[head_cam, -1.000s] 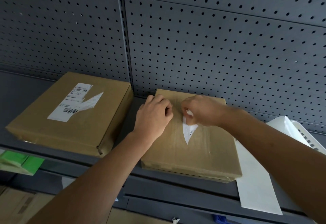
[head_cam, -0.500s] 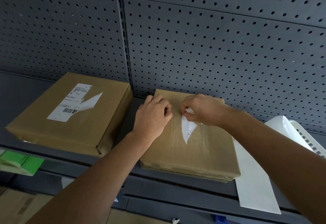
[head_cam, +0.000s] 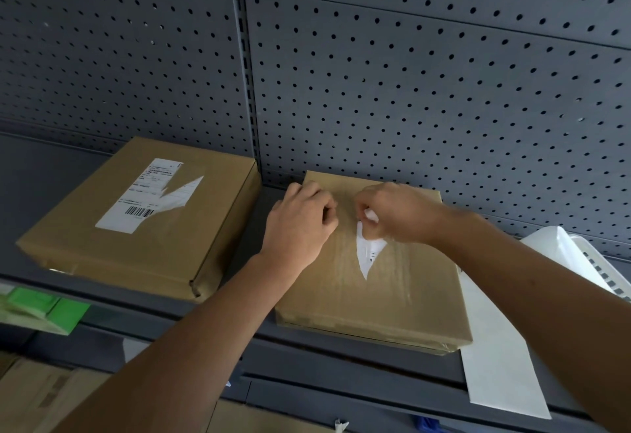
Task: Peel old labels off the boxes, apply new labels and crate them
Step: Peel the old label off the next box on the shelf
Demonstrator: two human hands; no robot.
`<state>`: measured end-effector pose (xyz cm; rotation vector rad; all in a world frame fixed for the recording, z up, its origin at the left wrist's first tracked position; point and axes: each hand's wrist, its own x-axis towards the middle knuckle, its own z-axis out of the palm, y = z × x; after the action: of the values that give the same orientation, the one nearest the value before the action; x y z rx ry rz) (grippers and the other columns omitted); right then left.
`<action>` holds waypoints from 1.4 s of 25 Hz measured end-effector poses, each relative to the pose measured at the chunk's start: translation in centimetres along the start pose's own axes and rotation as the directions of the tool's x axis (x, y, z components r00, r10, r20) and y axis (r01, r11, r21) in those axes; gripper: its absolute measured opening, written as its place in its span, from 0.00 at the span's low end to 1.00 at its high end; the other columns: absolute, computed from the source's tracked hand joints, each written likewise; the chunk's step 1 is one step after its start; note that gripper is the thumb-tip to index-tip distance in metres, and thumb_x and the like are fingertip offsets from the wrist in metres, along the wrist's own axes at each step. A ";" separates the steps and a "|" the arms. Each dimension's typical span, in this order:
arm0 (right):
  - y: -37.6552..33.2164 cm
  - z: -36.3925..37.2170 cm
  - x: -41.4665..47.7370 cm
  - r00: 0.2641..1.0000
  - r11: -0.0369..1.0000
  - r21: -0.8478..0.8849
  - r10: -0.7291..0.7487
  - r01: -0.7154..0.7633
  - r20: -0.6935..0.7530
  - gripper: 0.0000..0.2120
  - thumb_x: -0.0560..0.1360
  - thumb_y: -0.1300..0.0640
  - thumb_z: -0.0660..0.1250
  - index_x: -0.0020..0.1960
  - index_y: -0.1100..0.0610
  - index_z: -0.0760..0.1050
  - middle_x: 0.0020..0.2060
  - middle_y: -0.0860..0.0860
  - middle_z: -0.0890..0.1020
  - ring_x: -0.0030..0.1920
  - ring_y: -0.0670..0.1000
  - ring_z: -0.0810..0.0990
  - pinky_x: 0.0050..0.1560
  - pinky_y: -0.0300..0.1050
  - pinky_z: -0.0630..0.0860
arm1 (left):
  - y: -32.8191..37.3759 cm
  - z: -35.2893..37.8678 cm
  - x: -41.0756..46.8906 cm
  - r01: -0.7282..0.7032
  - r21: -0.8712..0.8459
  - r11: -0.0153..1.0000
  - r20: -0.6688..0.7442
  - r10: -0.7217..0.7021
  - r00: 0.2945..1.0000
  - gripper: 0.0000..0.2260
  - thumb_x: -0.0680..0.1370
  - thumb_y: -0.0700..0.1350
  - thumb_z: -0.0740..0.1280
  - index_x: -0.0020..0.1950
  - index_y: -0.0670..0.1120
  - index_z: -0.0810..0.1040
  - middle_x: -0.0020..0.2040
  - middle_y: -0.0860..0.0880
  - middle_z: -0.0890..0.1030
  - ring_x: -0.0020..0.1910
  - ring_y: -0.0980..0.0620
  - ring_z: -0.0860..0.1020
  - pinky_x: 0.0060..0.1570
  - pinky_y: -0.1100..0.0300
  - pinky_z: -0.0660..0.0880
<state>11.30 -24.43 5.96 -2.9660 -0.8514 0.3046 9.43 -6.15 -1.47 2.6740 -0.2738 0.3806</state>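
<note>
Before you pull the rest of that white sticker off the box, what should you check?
1. Right hand pinches the torn white paper label: ok.
2. Left hand rests on the flat brown cardboard box, fingers curled: ok.
3. Box lies flat on the grey metal shelf: ok.
4. Label is whole: not ok, it is a pointed scrap.
5. Glue residue under the hands: cannot tell.
6. Second brown cardboard box is peeled: not ok, its printed barcode label is only partly torn.

The box [head_cam: 375,289] is brown cardboard under glossy clear tape, with a torn white paper label [head_cam: 367,251] on top. Left of it, a second cardboard box [head_cam: 102,255] looks matt with a paper label [head_cam: 150,193]. Behind both stands a matt grey perforated metal panel [head_cam: 409,74].
</note>
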 end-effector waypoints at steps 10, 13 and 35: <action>0.8 0.8 -1.3 0.993 0.997 0.075 0.010 -0.002 -0.116 0.03 0.77 0.52 0.65 0.49 0.49 0.77 0.47 0.40 0.78 0.49 0.43 0.76 0.40 0.29 0.66 | 0.0 0.2 -0.1 -0.020 -0.008 1.000 -0.024 0.020 1.000 0.08 0.81 0.51 0.64 0.54 0.51 0.81 0.54 0.56 0.78 0.54 0.54 0.72 0.48 0.53 0.78; 0.4 0.8 -0.7 0.994 1.000 -0.026 0.003 -0.006 -0.109 0.05 0.78 0.53 0.62 0.49 0.50 0.76 0.47 0.42 0.78 0.48 0.46 0.77 0.37 0.34 0.65 | 0.0 0.1 -0.1 -0.024 -0.004 1.000 -0.021 0.024 0.999 0.09 0.81 0.51 0.63 0.54 0.50 0.81 0.54 0.55 0.77 0.54 0.54 0.72 0.48 0.54 0.77; 1.6 3.6 -7.6 0.923 0.916 0.400 0.170 -0.020 -0.345 0.09 0.75 0.57 0.71 0.55 0.54 0.79 0.48 0.42 0.77 0.46 0.40 0.76 0.47 0.25 0.68 | 0.0 0.0 -0.2 -0.043 -0.009 0.999 -0.050 0.043 0.998 0.06 0.80 0.49 0.66 0.53 0.50 0.81 0.53 0.56 0.77 0.52 0.54 0.73 0.42 0.55 0.77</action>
<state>5.07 -29.88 3.61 -2.5682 -0.5235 -0.0856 9.25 -6.12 -1.50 2.6476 -0.3179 0.4576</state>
